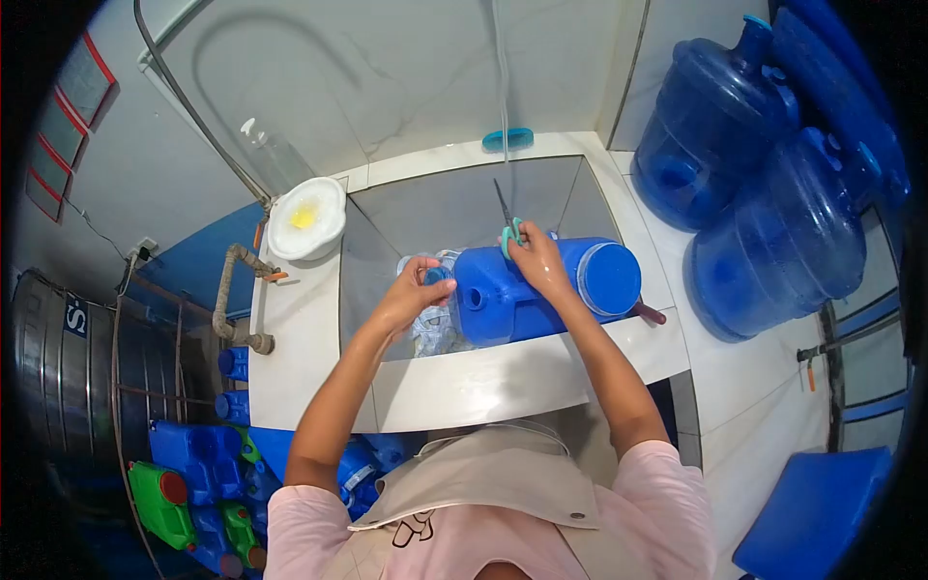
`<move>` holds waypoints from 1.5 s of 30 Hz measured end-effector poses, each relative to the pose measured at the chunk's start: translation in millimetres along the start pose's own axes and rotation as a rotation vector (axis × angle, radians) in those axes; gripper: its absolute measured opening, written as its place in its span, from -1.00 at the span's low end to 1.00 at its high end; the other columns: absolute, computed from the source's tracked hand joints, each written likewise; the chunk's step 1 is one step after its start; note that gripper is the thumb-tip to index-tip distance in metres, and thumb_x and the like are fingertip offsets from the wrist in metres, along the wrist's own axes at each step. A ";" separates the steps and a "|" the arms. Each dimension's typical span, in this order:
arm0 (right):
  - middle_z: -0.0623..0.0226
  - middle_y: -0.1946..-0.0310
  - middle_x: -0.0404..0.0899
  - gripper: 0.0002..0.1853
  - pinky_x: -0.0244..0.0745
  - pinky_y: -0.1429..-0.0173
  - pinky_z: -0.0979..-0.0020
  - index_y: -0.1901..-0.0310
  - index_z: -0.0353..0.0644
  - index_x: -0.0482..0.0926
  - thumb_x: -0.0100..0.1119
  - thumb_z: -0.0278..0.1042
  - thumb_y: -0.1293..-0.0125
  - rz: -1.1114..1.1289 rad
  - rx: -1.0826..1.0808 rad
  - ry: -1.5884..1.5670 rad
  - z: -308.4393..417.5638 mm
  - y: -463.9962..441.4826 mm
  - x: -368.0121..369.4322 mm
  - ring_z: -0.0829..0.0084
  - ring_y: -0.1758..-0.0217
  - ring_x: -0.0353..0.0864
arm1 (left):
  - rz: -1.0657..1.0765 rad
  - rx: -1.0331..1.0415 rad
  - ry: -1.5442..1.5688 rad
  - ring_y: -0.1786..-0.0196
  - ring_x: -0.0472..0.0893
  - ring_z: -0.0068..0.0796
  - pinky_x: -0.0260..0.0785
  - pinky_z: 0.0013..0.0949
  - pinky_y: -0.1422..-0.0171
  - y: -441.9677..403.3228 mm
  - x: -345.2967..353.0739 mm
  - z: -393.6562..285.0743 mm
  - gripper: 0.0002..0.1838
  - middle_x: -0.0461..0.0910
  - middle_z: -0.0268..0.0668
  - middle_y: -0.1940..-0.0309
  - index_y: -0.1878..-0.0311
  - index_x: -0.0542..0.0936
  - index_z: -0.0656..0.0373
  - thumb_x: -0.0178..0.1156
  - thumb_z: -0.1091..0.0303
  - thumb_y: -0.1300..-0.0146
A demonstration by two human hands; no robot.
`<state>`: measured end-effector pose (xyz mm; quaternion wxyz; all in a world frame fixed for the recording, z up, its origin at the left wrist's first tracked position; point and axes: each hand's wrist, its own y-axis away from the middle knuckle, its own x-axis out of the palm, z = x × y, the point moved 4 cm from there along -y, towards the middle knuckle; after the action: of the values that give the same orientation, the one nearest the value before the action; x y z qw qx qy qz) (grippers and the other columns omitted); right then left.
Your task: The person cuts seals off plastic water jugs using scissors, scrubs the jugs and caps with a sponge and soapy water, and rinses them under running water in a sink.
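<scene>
Blue jug (527, 320) on its side in sink (411, 205). Left hand (416, 293) pinches small blue cap (438, 275) near jug's open spout (475, 298); right hand (537, 259) grips scissors (507, 230), blades (501, 198) pointing away.

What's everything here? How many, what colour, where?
lying jug: 1, blue, across basin
scissors: 1, teal handles, above basin
small cap: 1, blue, beside lying jug
basin: 1, grey and white, middle
crumpled stuff: 1 heap, pale, in basin
bowl: 1, white, left ledge
pump bottle: 1, clear, behind bowl
oval thing: 1, teal, back rim
big bottles: 2 or more, clear blue, right counter
other jugs: several, blue and green, lower left
tank: 1, silver, far left
hose: 1, whitish, top
apron: 1, beige, bottom
left hand: 1, holding small cap
right hand: 1, holding scissors
</scene>
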<state>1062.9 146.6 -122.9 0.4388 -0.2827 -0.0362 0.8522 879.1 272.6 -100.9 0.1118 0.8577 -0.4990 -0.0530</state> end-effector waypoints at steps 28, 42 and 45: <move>0.34 0.71 0.47 -0.36 -0.02 0.83 0.74 0.50 -0.21 0.50 -0.09 0.33 -0.24 1.018 0.872 -1.254 100.2 74.4 22.7 0.75 0.89 0.11 | -0.288 0.669 -0.393 0.13 0.42 -0.44 0.25 -0.41 -0.02 14.5 -44.6 -35.3 -0.81 0.50 -0.31 0.31 0.34 0.58 0.21 0.35 0.52 0.07; 0.45 0.77 0.34 -0.58 -0.13 0.72 0.61 0.50 -0.17 0.47 0.13 0.05 -0.25 0.809 0.727 -0.935 100.3 80.2 45.9 0.73 0.82 0.06 | -0.364 0.571 -0.200 0.23 0.44 -0.55 0.27 -0.50 0.06 2.6 -48.3 -7.1 -0.80 0.48 -0.33 0.31 0.31 0.54 0.25 0.34 0.51 0.03; 0.48 0.76 0.34 -0.59 -0.13 0.71 0.62 0.53 -0.15 0.46 0.15 0.05 -0.24 0.767 0.692 -0.862 95.5 77.0 52.8 0.74 0.80 0.08 | -0.389 0.545 -0.209 0.21 0.44 -0.51 0.27 -0.47 0.05 5.8 -47.1 -6.3 -0.81 0.47 -0.31 0.33 0.33 0.53 0.24 0.33 0.52 0.03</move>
<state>933.9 157.9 -90.5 0.1167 0.2471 0.1701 0.9468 852.1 311.5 -94.4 -0.1850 0.9250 -0.3310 -0.0259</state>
